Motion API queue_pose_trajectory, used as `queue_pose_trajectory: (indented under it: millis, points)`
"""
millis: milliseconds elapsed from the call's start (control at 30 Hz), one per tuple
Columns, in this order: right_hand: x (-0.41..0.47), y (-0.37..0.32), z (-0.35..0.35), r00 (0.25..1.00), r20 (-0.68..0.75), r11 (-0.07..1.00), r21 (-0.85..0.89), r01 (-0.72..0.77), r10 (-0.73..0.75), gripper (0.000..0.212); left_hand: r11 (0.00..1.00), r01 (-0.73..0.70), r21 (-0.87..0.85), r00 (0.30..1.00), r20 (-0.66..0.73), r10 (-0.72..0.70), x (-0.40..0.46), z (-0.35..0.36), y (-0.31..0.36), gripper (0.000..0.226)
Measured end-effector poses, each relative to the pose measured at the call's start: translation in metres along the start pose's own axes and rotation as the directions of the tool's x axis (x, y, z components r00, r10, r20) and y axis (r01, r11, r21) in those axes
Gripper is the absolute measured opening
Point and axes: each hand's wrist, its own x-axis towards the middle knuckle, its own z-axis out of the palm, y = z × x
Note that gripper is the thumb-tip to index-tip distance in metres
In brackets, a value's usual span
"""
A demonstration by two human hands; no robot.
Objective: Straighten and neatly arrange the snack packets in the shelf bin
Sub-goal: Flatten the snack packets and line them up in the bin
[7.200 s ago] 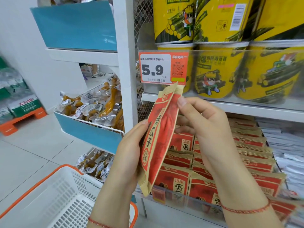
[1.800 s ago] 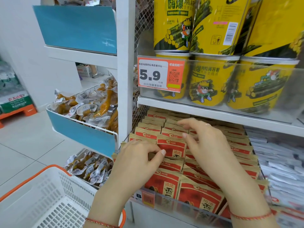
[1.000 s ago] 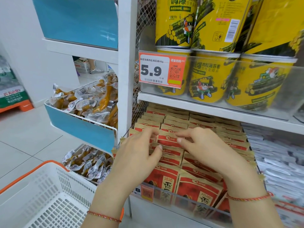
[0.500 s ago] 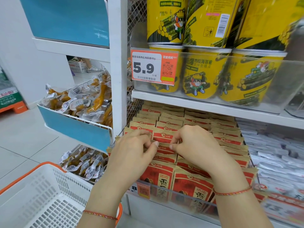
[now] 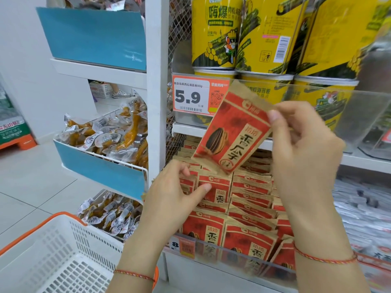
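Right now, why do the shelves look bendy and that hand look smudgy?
Head view: the wide-angle lens curves the white shelf post and yellow seaweed-roll cans near the edges; the right hand and its lifted sunflower seed packet are slightly motion-blurred; lighting is even, shadows soft.

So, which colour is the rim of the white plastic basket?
Orange, on the white plastic basket at lower left in the head view.

The lower shelf bin (image 5: 232,261) (clear front wall) holds overlapping rows of red snack packets (image 5: 249,185). The white shelf (image 5: 359,163) above carries yellow tubs (image 5: 266,89) behind a clear guard. On the tiled floor (image 5: 31,187) a white basket (image 5: 63,256) sits.
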Motion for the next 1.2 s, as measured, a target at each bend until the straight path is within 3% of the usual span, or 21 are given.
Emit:
queue_pose_trajectory:
  millis: [100, 167, 233, 333, 533, 600, 667, 733, 800, 1000, 1200]
  points:
    - [0.001, -0.004, -0.002, 0.999, -0.037, 0.997, 0.073, -0.037, 0.04, 0.012, 0.955, -0.041, -0.292, 0.988, -0.154, -0.005, -0.004, -0.004, 0.007, 0.027]
    - [0.001, -0.004, 0.001, 0.988, 0.053, 0.977, 0.149, -0.154, 0.148, 0.009, 0.901, -0.083, -0.426, 0.977, -0.214, -0.011, -0.005, -0.007, 0.014, 0.029]
    - [-0.002, -0.001, 0.008, 0.942, 0.182, 0.92, 0.229, -0.319, 0.281, 0.012, 0.869, -0.089, -0.487, 0.985, -0.172, 0.004, -0.006, -0.01, 0.02, 0.041]
    - [-0.008, 0.001, 0.018, 0.883, 0.267, 0.857, 0.252, -0.45, 0.385, 0.014, 0.919, -0.064, -0.389, 0.996, -0.08, 0.035, -0.007, -0.012, 0.024, 0.061]
    - [-0.017, -0.003, 0.028, 0.859, 0.271, 0.832, 0.244, -0.499, 0.435, 0.02, 0.999, -0.03, 0.04, 0.991, 0.133, 0.024, -0.009, -0.015, 0.032, 0.118]
    - [-0.017, -0.008, 0.03, 0.845, 0.313, 0.812, 0.271, -0.517, 0.434, 0.02, 1.0, -0.012, 0.012, 0.99, 0.138, 0.011, -0.01, -0.015, 0.031, 0.116]
    - [-0.016, -0.013, 0.029, 0.81, 0.401, 0.743, 0.355, -0.568, 0.428, 0.022, 0.977, 0.016, -0.215, 0.986, 0.167, 0.02, -0.01, -0.016, 0.028, 0.106]
    - [-0.014, -0.016, 0.027, 0.767, 0.497, 0.658, 0.424, -0.622, 0.405, 0.02, 0.885, 0.06, -0.462, 0.979, 0.199, 0.037, -0.01, -0.018, 0.026, 0.09]
    - [-0.015, -0.019, 0.026, 0.738, 0.548, 0.623, 0.432, -0.653, 0.394, 0.018, 0.796, 0.074, -0.6, 0.969, 0.232, 0.085, -0.009, -0.021, 0.024, 0.072]
    - [-0.019, -0.022, 0.03, 0.717, 0.564, 0.558, 0.467, -0.686, 0.409, 0.026, 0.734, 0.055, -0.677, 0.942, 0.279, 0.186, 0.003, -0.017, 0.015, 0.074]
    - [-0.019, -0.023, 0.03, 0.727, 0.57, 0.525, 0.513, -0.679, 0.384, 0.021, 0.617, 0.081, -0.783, 0.94, 0.266, 0.214, 0.005, -0.013, 0.013, 0.048]
